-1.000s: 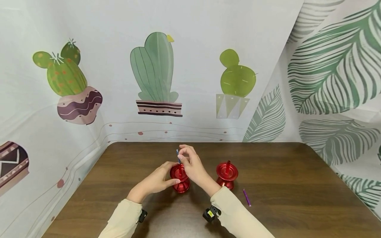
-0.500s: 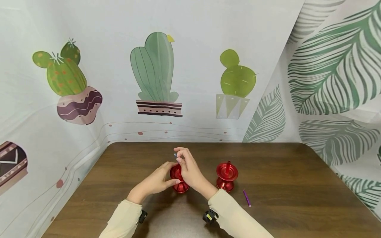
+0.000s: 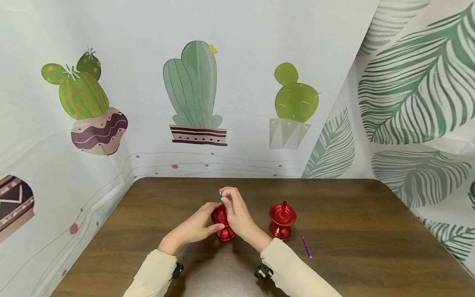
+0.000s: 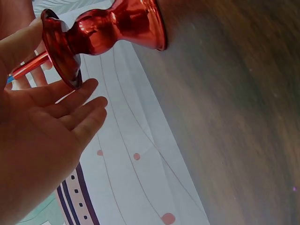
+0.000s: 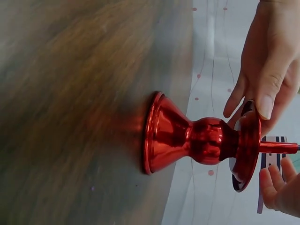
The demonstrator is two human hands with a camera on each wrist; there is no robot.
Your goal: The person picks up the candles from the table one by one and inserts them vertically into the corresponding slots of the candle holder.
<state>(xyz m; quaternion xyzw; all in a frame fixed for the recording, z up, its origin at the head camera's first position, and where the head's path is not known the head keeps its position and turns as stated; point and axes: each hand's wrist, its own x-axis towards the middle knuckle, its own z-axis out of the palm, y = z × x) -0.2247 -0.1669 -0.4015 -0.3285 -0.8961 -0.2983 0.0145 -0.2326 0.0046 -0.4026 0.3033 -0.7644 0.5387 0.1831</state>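
Observation:
A shiny red metal candlestick [image 3: 225,235] stands upright on the table. My left hand [image 3: 198,225] holds its dish by the rim, thumb on the near side and fingers at the far side; the left wrist view shows the other fingers spread below the dish [image 4: 61,51]. Above it, my right hand [image 3: 239,216] pinches a thin blue candle [image 3: 221,193] at the top of the candlestick's upright red tube [image 5: 277,147]. In the left wrist view the blue candle's lower end [image 4: 10,79] meets the tube's mouth. My right fingers cover most of the candle.
A second red candlestick [image 3: 280,229] stands to the right with a bare upright tube. Near it a thin purple candle [image 3: 307,247] lies on the brown wooden table [image 3: 356,231]. A white cloth [image 3: 245,82] printed with cacti hangs behind the table.
My right hand has come down with the blue candle, and less of the candle shows above the tube. My left hand has stayed on the dish.

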